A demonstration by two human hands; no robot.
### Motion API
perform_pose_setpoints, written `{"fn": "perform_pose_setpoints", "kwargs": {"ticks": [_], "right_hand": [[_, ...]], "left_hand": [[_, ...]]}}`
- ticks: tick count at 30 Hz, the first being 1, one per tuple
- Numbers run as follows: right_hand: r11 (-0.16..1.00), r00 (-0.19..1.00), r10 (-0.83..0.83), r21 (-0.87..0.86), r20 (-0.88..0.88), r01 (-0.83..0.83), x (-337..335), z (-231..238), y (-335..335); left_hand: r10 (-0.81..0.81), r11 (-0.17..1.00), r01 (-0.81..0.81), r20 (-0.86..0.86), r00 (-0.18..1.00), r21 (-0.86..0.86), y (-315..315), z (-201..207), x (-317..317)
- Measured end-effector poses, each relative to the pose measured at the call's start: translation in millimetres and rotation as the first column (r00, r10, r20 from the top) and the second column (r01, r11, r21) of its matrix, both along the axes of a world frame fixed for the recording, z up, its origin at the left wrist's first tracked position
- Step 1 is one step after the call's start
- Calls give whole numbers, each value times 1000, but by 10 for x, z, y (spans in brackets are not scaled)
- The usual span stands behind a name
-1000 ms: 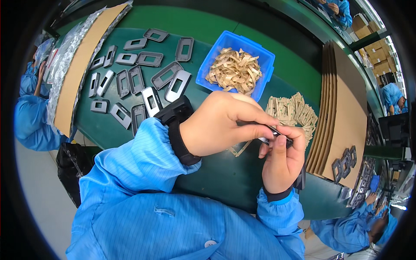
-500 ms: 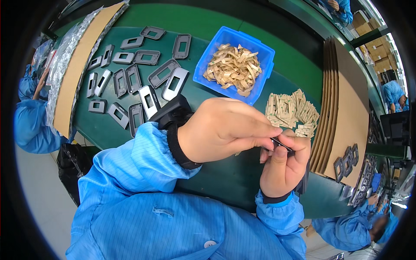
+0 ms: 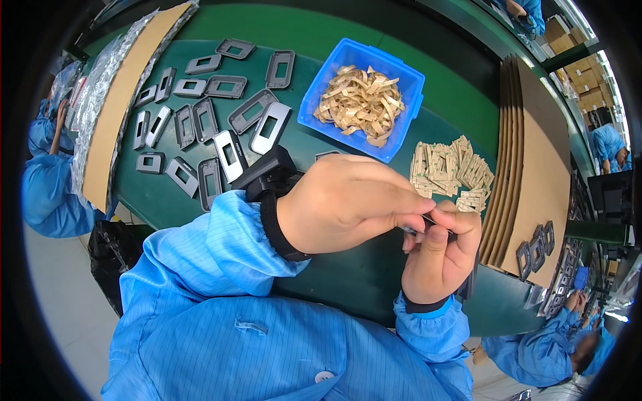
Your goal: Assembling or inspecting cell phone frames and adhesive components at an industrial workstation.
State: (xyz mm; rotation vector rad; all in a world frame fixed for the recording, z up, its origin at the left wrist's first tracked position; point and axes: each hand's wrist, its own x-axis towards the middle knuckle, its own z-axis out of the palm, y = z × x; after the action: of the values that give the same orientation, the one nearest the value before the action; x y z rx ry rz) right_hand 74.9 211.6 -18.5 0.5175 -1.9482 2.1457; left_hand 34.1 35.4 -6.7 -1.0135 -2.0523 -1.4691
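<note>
Both hands meet over the right half of the green table. My left hand (image 3: 348, 204) is closed in a pinch, its fingertips against a small dark piece (image 3: 429, 218). Fingers and thumb of my right hand (image 3: 435, 257) close on the same piece from the right. Only a thin dark edge of it shows; the hands hide the rest, so I cannot tell its kind. Beyond the hands lies a pile of flat tan strips with green marks (image 3: 431, 167). A blue bin (image 3: 416, 100) behind them holds curled tan paper strips (image 3: 358, 107).
Several grey and silver rectangular frames (image 3: 229, 156) with window openings lie on the left of the table (image 3: 314, 294). Cardboard sheets (image 3: 535, 160) stand along the right, with dark frames (image 3: 537, 248) by them. Co-workers in blue (image 3: 57, 194) sit at both sides.
The hands stay together with the dark piece between them, its tilt slightly changed. An edge of a grey part now shows behind my left hand, in front of the blue bin.
</note>
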Motion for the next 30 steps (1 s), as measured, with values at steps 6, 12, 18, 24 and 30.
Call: {"fn": "perform_pose_setpoints", "kwargs": {"ticks": [6, 12, 18, 24, 30], "right_hand": [[998, 999, -40, -57, 21, 41, -9, 29, -36], [991, 971, -61, -99, 231, 86, -10, 117, -50], [975, 886, 34, -212, 462, 73, -91, 179, 11], [922, 783, 207, -384, 587, 44, -138, 168, 89], [901, 739, 306, -432, 600, -21, -138, 129, 93]], "left_hand": [[64, 997, -67, -64, 996, -40, 38, -11, 37], [92, 987, -99, -61, 994, -125, 33, -19, 25], [73, 981, -58, 73, 995, -182, 1, 0, -18], [98, 966, -55, 161, 982, -251, -70, 12, -45], [98, 976, -24, 342, 934, -215, -70, 53, -52]]}}
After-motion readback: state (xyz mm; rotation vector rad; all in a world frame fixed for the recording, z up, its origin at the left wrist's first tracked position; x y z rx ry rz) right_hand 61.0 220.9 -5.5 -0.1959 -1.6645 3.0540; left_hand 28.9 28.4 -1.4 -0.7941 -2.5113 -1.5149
